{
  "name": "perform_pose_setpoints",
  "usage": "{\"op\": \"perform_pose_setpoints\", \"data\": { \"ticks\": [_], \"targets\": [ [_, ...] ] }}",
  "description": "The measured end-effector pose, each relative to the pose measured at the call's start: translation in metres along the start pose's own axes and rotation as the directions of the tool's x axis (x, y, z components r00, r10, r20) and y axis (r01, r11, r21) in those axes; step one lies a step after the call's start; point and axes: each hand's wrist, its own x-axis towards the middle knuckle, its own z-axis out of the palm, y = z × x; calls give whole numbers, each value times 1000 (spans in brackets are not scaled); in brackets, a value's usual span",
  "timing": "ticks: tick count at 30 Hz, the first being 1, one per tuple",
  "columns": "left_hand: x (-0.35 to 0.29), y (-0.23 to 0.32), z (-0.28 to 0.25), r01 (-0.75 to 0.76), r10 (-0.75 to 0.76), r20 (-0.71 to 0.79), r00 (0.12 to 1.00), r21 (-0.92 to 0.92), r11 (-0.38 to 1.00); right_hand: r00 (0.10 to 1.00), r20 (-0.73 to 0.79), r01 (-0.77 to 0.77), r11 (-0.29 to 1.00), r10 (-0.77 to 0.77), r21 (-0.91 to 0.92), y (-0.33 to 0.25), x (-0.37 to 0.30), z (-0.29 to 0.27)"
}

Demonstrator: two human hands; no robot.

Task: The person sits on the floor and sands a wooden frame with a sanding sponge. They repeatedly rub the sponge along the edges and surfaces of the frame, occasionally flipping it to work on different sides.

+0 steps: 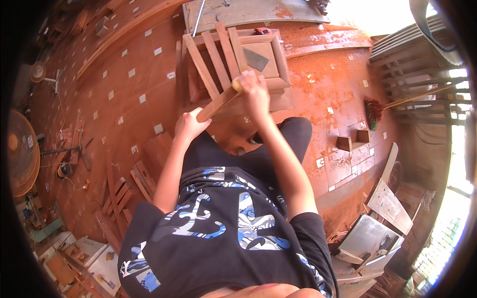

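Note:
My left hand point(191, 125) is closed round the near left end of a brown wooden strip point(217, 105), which slants up to the right in front of me. At the strip's far end my right hand point(254, 92) is closed on a small yellowish piece point(237, 86) lying against the wood; its kind I cannot make out. Just beyond my hands, several wooden slats point(213, 53) lean side by side across a framed wooden panel point(284, 62). A dark grey flat sheet point(255, 60) rests on that panel, and a small red object point(262, 31) sits on its far edge.
A grey board point(248, 12) lies behind the panel. On the right are a broom point(375, 109), a small wooden piece point(353, 143) and a slatted rack point(422, 84). At left stand a fan point(24, 153) and loose timber point(119, 198). Reddish dust coats the tiled floor point(159, 94).

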Motion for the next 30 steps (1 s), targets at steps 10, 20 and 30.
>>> {"op": "perform_pose_setpoints", "data": {
  "ticks": [10,20,30],
  "targets": [
    [-3,5,-6,29,-29,1,1000,40,999,994,-69,-82,996,85,44,4,11,8],
    [1,-18,22,-72,69,-55,996,-58,996,962,72,247,949,-265,198,-78,-49,44],
    [2,-2,0,-3,-3,87,996,66,998,998,-16,-58,989,61,138,19,22,13]
  ]
}}
